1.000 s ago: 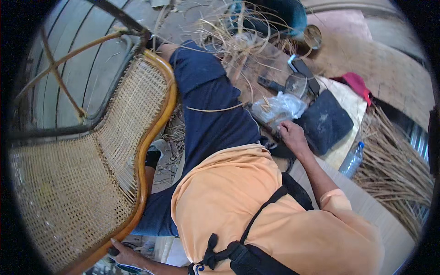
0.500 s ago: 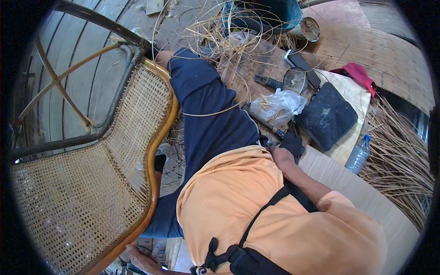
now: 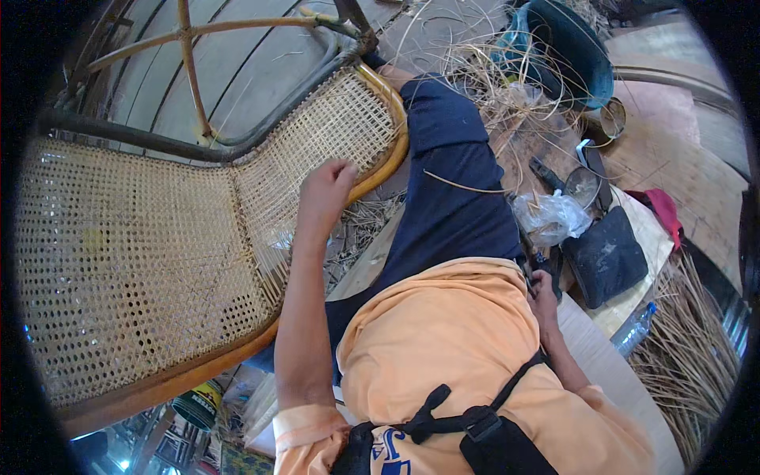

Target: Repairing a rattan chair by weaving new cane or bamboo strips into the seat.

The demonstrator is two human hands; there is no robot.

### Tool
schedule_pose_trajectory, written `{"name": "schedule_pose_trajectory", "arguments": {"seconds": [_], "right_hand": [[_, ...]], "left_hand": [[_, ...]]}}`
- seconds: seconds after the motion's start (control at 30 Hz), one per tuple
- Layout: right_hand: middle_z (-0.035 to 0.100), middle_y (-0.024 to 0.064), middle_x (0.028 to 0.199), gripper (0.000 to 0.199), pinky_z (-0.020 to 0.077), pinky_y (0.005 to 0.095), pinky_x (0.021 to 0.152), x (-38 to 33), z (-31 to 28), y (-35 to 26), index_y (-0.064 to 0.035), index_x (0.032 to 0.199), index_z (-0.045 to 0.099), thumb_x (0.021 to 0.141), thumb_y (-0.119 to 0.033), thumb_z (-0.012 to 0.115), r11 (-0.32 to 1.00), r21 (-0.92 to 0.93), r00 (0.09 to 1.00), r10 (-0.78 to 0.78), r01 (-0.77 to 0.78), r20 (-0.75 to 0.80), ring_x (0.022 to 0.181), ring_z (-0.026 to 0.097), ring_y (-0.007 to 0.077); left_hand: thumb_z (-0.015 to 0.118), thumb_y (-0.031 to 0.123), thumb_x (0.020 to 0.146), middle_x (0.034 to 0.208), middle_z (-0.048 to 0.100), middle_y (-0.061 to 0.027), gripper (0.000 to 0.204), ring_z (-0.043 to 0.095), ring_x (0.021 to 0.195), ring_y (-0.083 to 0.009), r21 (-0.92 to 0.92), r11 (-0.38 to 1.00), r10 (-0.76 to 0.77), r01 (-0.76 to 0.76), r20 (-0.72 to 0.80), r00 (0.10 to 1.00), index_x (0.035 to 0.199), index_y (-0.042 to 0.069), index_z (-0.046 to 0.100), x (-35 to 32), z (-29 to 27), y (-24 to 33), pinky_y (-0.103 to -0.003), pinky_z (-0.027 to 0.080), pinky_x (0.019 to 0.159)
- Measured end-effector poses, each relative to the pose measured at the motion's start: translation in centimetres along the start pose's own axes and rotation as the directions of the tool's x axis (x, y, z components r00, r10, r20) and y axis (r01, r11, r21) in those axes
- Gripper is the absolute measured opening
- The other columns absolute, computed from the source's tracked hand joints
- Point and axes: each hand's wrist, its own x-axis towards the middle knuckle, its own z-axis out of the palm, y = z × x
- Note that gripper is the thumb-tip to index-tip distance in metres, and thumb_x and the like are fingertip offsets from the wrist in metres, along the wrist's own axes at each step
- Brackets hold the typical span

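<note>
My left hand (image 3: 326, 194), its fingers curled closed, is raised over the woven cane panel (image 3: 134, 261) of a rattan chair. What it holds, if anything, is hidden. The chair's glossy orange-brown rim (image 3: 393, 150) curves past the hand on its right. By my right hip, my right hand (image 3: 542, 299) is closed beside dark tools (image 3: 545, 261); whatever lies in its fingers cannot be made out. Just beyond it sit a clear plastic bag (image 3: 550, 218) and a black flat cushion or pouch (image 3: 606, 257). A thin cane strand (image 3: 467, 184) lies across my dark trousers.
Tangled cane strands (image 3: 514, 103) heap beside a teal bucket (image 3: 574, 55). To the right are a plastic bottle (image 3: 635, 328), a red cap (image 3: 663, 214) and a bundle of long cane strips (image 3: 685, 348). A dark pole frame (image 3: 134, 136) borders the chair; a tin (image 3: 198, 404) stands below it.
My left hand has come up from below the chair's lower rim to above the woven panel. My view has shifted, so the chair sits higher. The right hand stays near the tools.
</note>
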Motion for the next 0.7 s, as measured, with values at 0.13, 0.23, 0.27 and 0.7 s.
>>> {"name": "schedule_pose_trajectory", "arguments": {"seconds": [0.13,0.23,0.27,0.7], "right_hand": [[0.061,0.0080,0.083,0.030,0.0461,0.0305,0.064,-0.7,-4.5,-2.0,-0.0020,0.108,0.054,0.082,-0.015,0.057,0.995,0.088,0.998,-0.042,0.037,0.055,0.069,0.057,0.0181],[0.060,0.0024,0.076,0.025,0.0451,0.0286,0.055,-0.2,-9.3,-6.1,0.0002,0.101,0.060,0.080,-0.014,0.057,0.988,0.104,0.957,-0.138,0.115,0.256,0.062,0.054,0.0142],[0.061,0.0024,0.078,0.025,0.0452,0.0276,0.056,0.1,-10.8,-9.1,0.0001,0.100,0.061,0.079,-0.013,0.057,0.992,0.123,0.936,-0.004,-0.042,0.353,0.064,0.055,0.0131],[0.052,0.0044,0.080,0.039,0.0462,0.0286,0.063,6.6,-3.8,-27.9,-0.0021,0.095,0.050,0.089,-0.040,0.049,0.973,0.211,0.725,-0.077,-0.096,0.685,0.071,0.056,0.0145]], "left_hand": [[0.052,0.026,0.080,0.084,0.064,-0.0169,0.029,0.062,0.079,-0.0306,0.015,0.998,0.062,-0.063,0.055,0.997,0.092,0.004,0.065,5.5,2.4,-0.8,-0.037,0.047,0.073],[0.051,0.022,0.078,0.085,0.065,-0.0168,0.027,0.062,0.080,-0.0301,0.016,0.996,0.083,-0.086,0.129,0.988,0.093,0.005,0.066,8.3,4.1,-1.8,-0.037,0.047,0.074],[0.051,0.021,0.077,0.085,0.065,-0.0165,0.027,0.062,0.080,-0.0296,0.016,0.996,0.080,-0.084,0.173,0.982,0.093,0.006,0.066,8.7,4.6,-2.4,-0.037,0.048,0.075],[0.055,0.020,0.074,0.083,0.065,-0.0138,0.021,0.062,0.078,-0.0297,-0.141,0.989,0.079,-0.045,0.242,0.967,0.086,0.007,0.065,10.3,5.6,-3.0,-0.038,0.048,0.071]]}}
